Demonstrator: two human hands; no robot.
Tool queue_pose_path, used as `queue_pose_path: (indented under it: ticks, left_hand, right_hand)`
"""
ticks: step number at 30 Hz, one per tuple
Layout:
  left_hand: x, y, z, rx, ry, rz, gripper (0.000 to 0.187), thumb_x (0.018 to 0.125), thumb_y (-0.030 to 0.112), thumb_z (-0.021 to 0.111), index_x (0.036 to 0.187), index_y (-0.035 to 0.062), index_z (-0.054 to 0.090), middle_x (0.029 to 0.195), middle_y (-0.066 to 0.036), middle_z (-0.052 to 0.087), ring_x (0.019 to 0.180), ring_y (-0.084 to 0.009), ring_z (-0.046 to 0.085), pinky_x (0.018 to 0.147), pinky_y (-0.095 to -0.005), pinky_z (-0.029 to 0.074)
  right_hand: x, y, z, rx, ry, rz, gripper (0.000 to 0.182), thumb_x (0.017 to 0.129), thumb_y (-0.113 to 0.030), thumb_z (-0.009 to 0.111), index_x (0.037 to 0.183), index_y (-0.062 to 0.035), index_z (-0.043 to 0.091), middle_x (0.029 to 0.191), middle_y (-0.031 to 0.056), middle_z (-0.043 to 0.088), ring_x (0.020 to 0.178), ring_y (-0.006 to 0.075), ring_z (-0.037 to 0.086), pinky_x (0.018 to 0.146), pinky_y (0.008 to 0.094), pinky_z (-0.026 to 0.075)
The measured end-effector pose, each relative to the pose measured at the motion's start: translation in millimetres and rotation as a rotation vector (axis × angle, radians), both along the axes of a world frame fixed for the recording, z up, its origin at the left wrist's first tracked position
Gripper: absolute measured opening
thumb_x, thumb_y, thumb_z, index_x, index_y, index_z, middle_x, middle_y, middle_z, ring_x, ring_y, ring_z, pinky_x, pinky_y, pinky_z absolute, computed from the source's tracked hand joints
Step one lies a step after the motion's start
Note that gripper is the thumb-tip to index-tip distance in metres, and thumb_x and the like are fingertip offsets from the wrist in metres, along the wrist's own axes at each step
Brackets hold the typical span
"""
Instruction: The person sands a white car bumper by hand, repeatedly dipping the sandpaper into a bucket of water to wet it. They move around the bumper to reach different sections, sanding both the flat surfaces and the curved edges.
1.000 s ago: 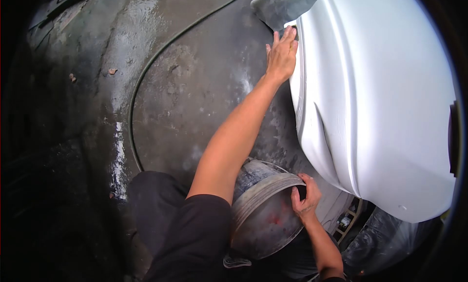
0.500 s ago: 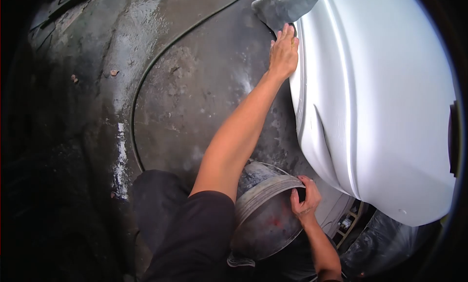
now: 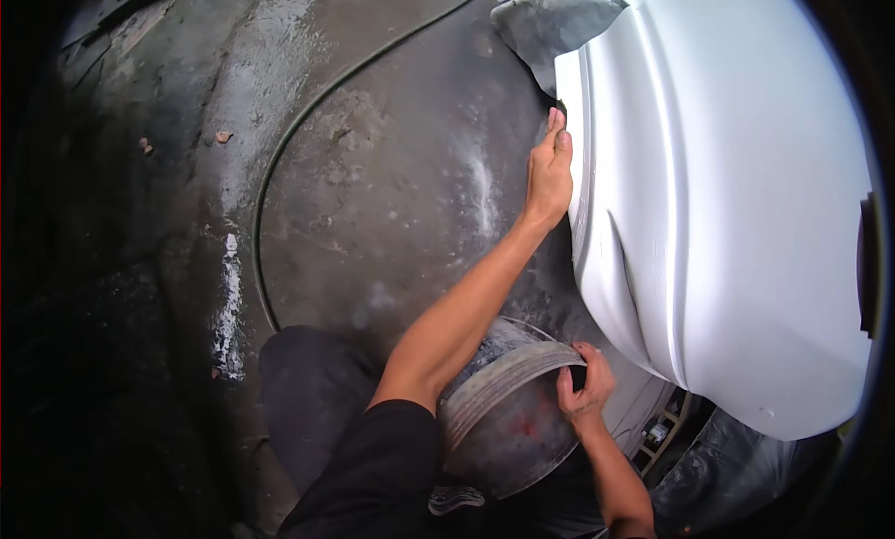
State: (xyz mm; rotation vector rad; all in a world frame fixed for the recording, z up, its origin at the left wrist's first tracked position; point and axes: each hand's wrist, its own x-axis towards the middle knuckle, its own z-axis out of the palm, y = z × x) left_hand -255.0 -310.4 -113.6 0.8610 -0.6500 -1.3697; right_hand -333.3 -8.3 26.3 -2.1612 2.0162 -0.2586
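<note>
The panel [image 3: 736, 185] lies just right of your left hand [image 3: 548, 177], its long edge [image 3: 580, 189] running up and down the view; those fingers [image 3: 555, 127] look pressed together, though I cannot tell whether they pinch anything; your right hand [image 3: 587, 390], farther from that edge, pinches the tilted bucket [image 3: 503, 380] by its rim, thumb inside; reddish smears [image 3: 528, 429] show within, any liquid unclear.

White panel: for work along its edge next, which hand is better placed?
Probably the left hand: it is at the edge of the white panel, while the right hand grips the rim of the bucket and seems less free.
</note>
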Motion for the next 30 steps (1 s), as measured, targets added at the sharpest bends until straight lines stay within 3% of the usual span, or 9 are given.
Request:
queue_pose_path:
  ticks: [2, 4, 5, 9, 10, 12, 20, 24, 30]
  left_hand:
    - [-0.4, -7.9, 2.5, 0.014, -0.017, 0.063, 0.052, 0.114, 0.025, 0.040, 0.147, -0.0135, 0.050, 0.152, -0.026, 0.056, 0.144, -0.0326, 0.053, 0.120, -0.0372, 0.039]
    - [12.6, -58.1, 5.6, 0.163, 0.349, -0.083, 0.049, 0.115, 0.027, 0.041, 0.132, -0.0136, 0.062, 0.119, -0.016, 0.074, 0.110, -0.0224, 0.068, 0.100, -0.0339, 0.050]
    - [10.8, -88.3, -10.3, 0.117, 0.487, -0.104, 0.047, 0.116, 0.029, 0.042, 0.117, -0.0116, 0.066, 0.095, -0.005, 0.071, 0.089, -0.0135, 0.061, 0.086, -0.0321, 0.051]
    - [14.3, -55.1, -3.4, 0.128, 0.655, -0.124, 0.048, 0.116, 0.029, 0.044, 0.125, -0.0131, 0.064, 0.124, -0.015, 0.071, 0.113, -0.0183, 0.064, 0.103, -0.0316, 0.047]
    - [12.4, -24.7, -8.9, 0.149, 0.586, -0.156, 0.051, 0.115, 0.028, 0.044, 0.142, -0.0147, 0.055, 0.152, -0.022, 0.056, 0.140, -0.0238, 0.053, 0.120, -0.0337, 0.037]
    - [27.7, 50.1, 19.6, 0.211, 0.602, -0.187, 0.056, 0.115, 0.028, 0.043, 0.153, -0.0147, 0.042, 0.164, -0.024, 0.041, 0.154, -0.0268, 0.038, 0.128, -0.0364, 0.027]
    - [23.2, 9.5, 13.6, 0.133, 0.444, -0.199, 0.055, 0.115, 0.028, 0.039, 0.153, -0.0127, 0.043, 0.155, -0.025, 0.053, 0.148, -0.0296, 0.047, 0.125, -0.0365, 0.031]
    - [12.0, 100.0, 28.5, 0.010, -0.014, -0.173, 0.064, 0.116, 0.034, 0.039, 0.162, -0.0076, 0.026, 0.171, -0.024, 0.028, 0.161, -0.0339, 0.023, 0.130, -0.0411, 0.019]
    - [21.9, 10.8, 7.7, -0.158, -0.102, -0.169, 0.062, 0.115, 0.036, 0.035, 0.164, -0.0015, 0.029, 0.175, -0.019, 0.019, 0.163, -0.0372, 0.014, 0.132, -0.0477, 0.012]
  right_hand:
    - [-1.3, -1.9, 0.4, -0.011, 0.032, 0.028, 0.041, 0.077, -0.008, 0.071, 0.115, 0.0040, 0.065, 0.107, 0.0243, 0.071, 0.091, 0.0434, 0.070, 0.082, 0.0451, 0.057]
    - [0.5, -0.8, -2.6, -0.019, 0.043, 0.008, 0.041, 0.076, -0.008, 0.071, 0.115, 0.0039, 0.065, 0.107, 0.0242, 0.071, 0.091, 0.0433, 0.070, 0.081, 0.0449, 0.057]
    - [0.8, 0.9, -3.0, -0.027, 0.052, -0.006, 0.041, 0.076, -0.008, 0.071, 0.115, 0.0037, 0.064, 0.106, 0.0240, 0.070, 0.090, 0.0432, 0.070, 0.081, 0.0447, 0.057]
    - [4.3, 0.1, -3.4, -0.020, 0.067, -0.017, 0.041, 0.076, -0.008, 0.070, 0.115, 0.0037, 0.064, 0.105, 0.0237, 0.070, 0.090, 0.0432, 0.069, 0.081, 0.0451, 0.057]
    - [3.5, 0.7, -3.8, -0.022, 0.067, -0.017, 0.041, 0.076, -0.008, 0.070, 0.115, 0.0036, 0.064, 0.105, 0.0237, 0.070, 0.090, 0.0432, 0.069, 0.081, 0.0451, 0.057]
    - [4.6, 2.8, -1.8, -0.019, 0.068, -0.032, 0.040, 0.077, -0.008, 0.070, 0.115, 0.0035, 0.064, 0.105, 0.0238, 0.070, 0.090, 0.0433, 0.069, 0.081, 0.0450, 0.057]
    - [8.7, 0.0, -0.5, -0.026, 0.074, -0.059, 0.037, 0.078, -0.005, 0.071, 0.114, 0.0026, 0.065, 0.105, 0.0230, 0.070, 0.090, 0.0428, 0.070, 0.082, 0.0443, 0.057]
    - [8.2, -1.3, -1.5, -0.055, 0.063, -0.066, 0.036, 0.078, -0.006, 0.072, 0.112, 0.0022, 0.066, 0.104, 0.0230, 0.071, 0.090, 0.0425, 0.070, 0.082, 0.0443, 0.057]
    - [3.7, 2.1, -4.6, -0.070, 0.055, -0.025, 0.035, 0.077, -0.007, 0.072, 0.110, 0.0020, 0.067, 0.103, 0.0219, 0.072, 0.091, 0.0412, 0.071, 0.081, 0.0440, 0.057]
